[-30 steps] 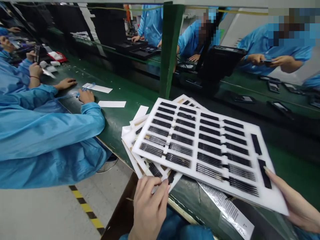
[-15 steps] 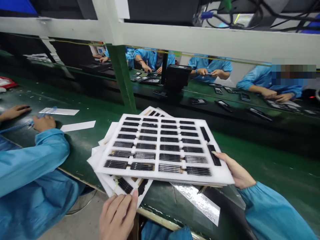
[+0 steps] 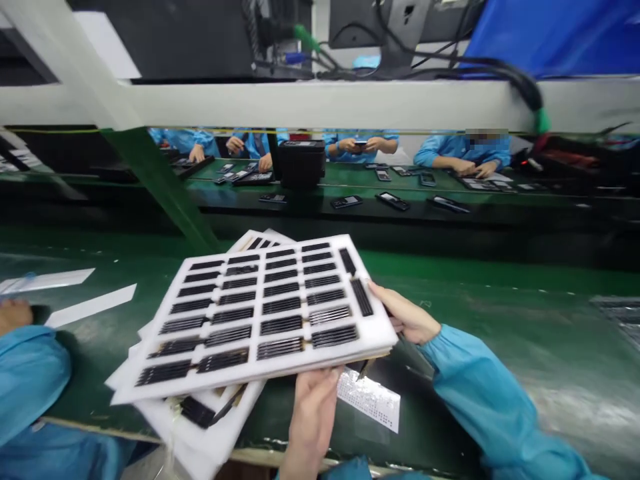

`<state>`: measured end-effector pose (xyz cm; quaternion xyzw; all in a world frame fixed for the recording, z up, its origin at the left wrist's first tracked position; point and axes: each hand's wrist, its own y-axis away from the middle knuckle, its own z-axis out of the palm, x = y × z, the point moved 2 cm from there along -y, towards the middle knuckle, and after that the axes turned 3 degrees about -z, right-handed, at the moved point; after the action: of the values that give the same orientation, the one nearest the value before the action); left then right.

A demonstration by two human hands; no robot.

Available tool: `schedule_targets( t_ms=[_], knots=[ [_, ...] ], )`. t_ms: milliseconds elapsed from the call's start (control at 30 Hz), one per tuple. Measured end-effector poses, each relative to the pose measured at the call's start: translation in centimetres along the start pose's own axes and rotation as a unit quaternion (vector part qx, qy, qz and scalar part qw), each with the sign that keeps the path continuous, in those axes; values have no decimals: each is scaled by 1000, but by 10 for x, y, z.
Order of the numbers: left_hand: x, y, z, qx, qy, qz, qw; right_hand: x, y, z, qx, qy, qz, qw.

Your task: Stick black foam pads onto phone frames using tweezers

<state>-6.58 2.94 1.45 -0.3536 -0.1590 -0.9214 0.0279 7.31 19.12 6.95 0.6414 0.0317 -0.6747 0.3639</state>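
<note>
A white foam tray [image 3: 253,293] full of slim black parts in slots lies tilted on top of other foam trays [image 3: 210,440], which are fanned out at angles below it. My right hand [image 3: 413,317] grips its right edge, thumb on top and the other fingers hidden beneath. At the near edge, my left hand [image 3: 315,407] holds the tray from below, its fingertips partly out of sight under the foam. Under the tray's right part, a white sheet with rows of small dark marks [image 3: 373,403] lies on the green bench.
Two white strips [image 3: 93,305] lie on the green bench [image 3: 500,293] at left, near a neighbour's sleeve [image 3: 30,373]. A slanted green post [image 3: 155,187] and a pale beam [image 3: 300,107] stand ahead. Across the bench, people in blue handle phones [image 3: 393,201].
My left hand has moved right, from the lower trays to the near edge of the top tray. The view has swung right, and the tray's right side appears lifted.
</note>
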Motion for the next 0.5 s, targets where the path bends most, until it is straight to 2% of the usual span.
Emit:
schedule_targets(
  t_ms=[67, 133, 233, 333, 400, 433, 500],
  knots=[
    [-3, -19, 12, -32, 38, 13, 999, -4, -2, -1, -10, -2, -4, 1000],
    [-4, -24, 16, -43, 33, 24, 998, -3, -6, -4, -18, -10, 0, 1000],
    [-5, -22, 8, -8, -83, 67, 994, 9, -18, -11, -16, -29, 6, 999],
    [-8, -27, -1, 21, -239, 113, 964, 31, -29, -15, -20, -30, 12, 999],
    [-7, -33, 0, 30, -345, 148, 926, 45, -34, -12, -27, -14, 12, 999],
    [-6, -35, 4, 31, -409, 169, 896, 49, -35, -10, -28, -3, 7, 1000],
    [1, -32, 17, 22, -548, 214, 808, 55, -36, -6, -26, 14, -8, 1000]
  ],
)
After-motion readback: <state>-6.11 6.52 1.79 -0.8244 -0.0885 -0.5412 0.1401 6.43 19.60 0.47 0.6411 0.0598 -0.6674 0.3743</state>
